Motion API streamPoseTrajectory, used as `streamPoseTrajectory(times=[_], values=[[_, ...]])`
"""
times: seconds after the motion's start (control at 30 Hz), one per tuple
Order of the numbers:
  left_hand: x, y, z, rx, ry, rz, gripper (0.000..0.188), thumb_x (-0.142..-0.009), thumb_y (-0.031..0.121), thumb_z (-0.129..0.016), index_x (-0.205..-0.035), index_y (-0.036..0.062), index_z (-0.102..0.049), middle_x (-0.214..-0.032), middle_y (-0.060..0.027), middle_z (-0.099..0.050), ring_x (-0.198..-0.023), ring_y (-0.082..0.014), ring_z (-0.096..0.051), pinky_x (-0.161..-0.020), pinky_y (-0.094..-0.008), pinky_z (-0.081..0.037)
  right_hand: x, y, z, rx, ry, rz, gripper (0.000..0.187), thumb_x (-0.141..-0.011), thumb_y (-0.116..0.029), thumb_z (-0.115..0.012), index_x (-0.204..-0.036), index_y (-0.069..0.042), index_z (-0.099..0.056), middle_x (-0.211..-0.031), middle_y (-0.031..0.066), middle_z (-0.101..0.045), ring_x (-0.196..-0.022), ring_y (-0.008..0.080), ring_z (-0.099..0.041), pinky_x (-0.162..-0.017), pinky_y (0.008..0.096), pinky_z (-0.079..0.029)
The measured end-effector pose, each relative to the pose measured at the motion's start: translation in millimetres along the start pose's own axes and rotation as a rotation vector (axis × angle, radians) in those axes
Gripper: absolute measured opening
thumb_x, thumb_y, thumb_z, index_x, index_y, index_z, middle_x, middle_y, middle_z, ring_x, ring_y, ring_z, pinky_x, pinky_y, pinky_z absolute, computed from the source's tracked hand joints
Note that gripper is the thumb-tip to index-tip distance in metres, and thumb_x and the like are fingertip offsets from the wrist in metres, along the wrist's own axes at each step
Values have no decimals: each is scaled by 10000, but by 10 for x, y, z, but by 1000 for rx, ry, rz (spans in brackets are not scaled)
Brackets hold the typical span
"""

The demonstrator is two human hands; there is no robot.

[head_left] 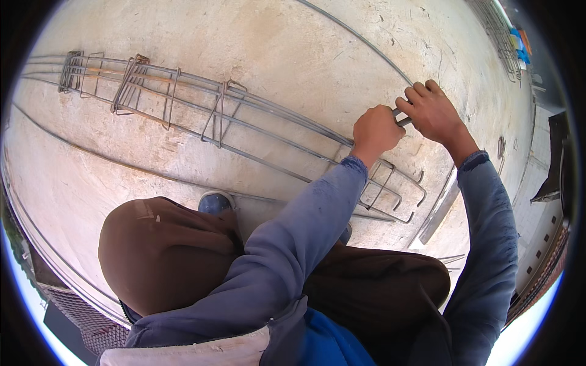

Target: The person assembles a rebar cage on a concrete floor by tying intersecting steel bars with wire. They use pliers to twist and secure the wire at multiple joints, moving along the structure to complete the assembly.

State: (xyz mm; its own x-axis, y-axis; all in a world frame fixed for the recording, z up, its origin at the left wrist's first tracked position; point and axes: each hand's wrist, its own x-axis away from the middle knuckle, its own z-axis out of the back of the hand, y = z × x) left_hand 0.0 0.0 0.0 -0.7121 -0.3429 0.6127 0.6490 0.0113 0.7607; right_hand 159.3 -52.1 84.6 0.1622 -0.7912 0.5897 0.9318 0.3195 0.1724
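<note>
Both hands are closed, side by side, above the right end of a steel reinforcing cage. My left hand is a fist around one end of a short dark metal bar. My right hand grips the same piece slightly farther right; its fingers hide most of it. A long steel rod runs from the far edge to my right hand's knuckles; I cannot tell whether it joins the bar. Below my left wrist lie the cage's hooked bar ends.
Rectangular stirrups sit bunched along the cage at left. Another rod lies on the concrete floor near my shoe. A flat metal strip is at right. More steel mesh stands far right.
</note>
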Motion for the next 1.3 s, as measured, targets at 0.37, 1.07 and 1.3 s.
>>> streamPoseTrajectory(times=[0.37, 1.07, 1.3], values=[[30, -51, -539, -113, 532, -117, 407, -908, 140, -734, -1289, 59, -616, -1141, -87, -668, -1087, -264, -644, -931, -460, -451, -309, 35, -71, -182, -169, -69, 360, -847, -37, -745, -1189, -143, -707, -1045, 67, -679, -1103, 281, -661, -1016, 450, -502], [49, 38, -102, -21, 146, -152, 452, -972, 154, -683, -1407, 39, -632, -1070, -193, -776, -1063, -336, -763, -917, -498, -585, -675, 217, 222, -293, -777, -167, 205, -766, -225, -842, -859, -52, -782, -740, 167, -746, -771, 405, -751, -728, 495, -611], [-169, -161, 119, 179, 3, -224, 266, -793, 226, -851, -988, 58, -783, -936, -167, -804, -900, -344, -790, -804, -458, -620, -453, 13, 764, -115, -301, -18, 381, -782, -182, -837, -1134, -77, -738, -898, 84, -721, -905, 290, -717, -850, 445, -569]])
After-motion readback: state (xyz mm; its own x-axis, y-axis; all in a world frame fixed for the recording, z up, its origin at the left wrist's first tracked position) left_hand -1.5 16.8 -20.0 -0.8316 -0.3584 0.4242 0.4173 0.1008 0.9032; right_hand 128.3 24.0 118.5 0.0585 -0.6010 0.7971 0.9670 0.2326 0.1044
